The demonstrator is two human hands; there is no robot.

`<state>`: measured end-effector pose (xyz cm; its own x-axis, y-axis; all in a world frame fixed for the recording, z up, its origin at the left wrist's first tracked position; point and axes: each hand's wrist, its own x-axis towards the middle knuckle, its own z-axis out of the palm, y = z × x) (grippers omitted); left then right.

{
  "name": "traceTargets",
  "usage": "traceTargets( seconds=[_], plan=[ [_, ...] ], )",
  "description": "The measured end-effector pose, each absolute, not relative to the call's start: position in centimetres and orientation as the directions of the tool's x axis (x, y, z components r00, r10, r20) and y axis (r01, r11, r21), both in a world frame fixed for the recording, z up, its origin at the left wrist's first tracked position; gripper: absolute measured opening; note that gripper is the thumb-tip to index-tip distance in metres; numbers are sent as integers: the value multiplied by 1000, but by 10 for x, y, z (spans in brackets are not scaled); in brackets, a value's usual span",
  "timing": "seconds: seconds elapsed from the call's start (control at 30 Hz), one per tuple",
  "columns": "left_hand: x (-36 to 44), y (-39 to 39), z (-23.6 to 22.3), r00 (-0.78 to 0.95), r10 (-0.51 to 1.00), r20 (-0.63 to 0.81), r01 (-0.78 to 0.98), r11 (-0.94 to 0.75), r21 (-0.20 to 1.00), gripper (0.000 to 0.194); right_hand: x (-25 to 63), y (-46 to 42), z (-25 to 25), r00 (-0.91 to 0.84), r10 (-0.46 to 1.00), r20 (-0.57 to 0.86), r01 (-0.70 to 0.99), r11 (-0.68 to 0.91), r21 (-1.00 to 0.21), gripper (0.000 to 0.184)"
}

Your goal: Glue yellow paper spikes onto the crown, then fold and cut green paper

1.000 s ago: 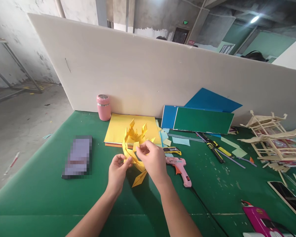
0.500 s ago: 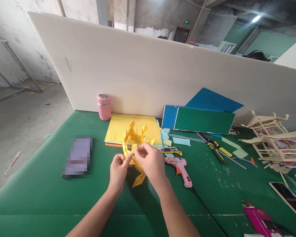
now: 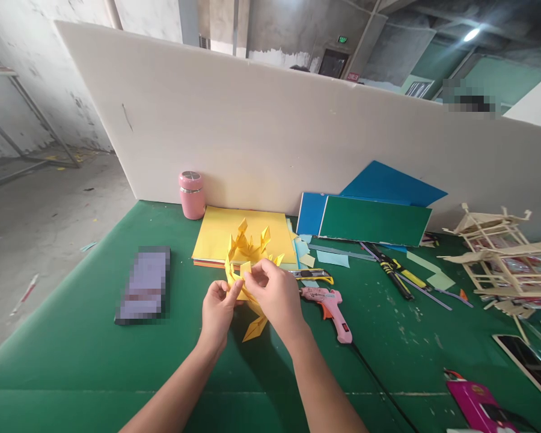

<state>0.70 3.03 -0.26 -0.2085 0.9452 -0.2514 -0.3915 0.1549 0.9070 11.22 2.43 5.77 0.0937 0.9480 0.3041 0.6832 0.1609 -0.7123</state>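
Between my hands is a yellow folded-paper ring (image 3: 231, 272) with several pointed tips standing up and one pointing down toward me. My left hand (image 3: 218, 310) is closed on the ring's near left side, its thumb on top. My right hand (image 3: 275, 294) pinches a small yellow paper piece (image 3: 246, 269) against the near side of the ring. The right fingers hide part of the ring. Just right of that hand lies a pink hot glue gun (image 3: 327, 300) with an orange trigger, and behind it a yellow utility knife (image 3: 313, 276).
Yellow paper sheets (image 3: 216, 231) lie stacked behind the ring, near a pink flask (image 3: 192, 198). At left is a blurred phone-like slab (image 3: 144, 285). Boards (image 3: 374, 221) lean on the partition (image 3: 252, 132). Cutters (image 3: 394, 270), a stick model (image 3: 500, 258) and a magenta device (image 3: 478, 400) sit right.
Almost nothing differs. The whole view has shifted slightly, and both hands keep their hold on the yellow paper.
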Motion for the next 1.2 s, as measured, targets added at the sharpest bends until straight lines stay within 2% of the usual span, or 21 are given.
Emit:
traceTargets(
  seconds=[0.6,1.2],
  plan=[
    [7,30,-4,-199,947,-254,-384,163,909,55,118,28,65,-19,978,206,637,170,-752,11],
    [6,31,-5,-196,947,-255,-364,171,916,55,117,25,66,-3,977,213,613,170,-772,13]
  ],
)
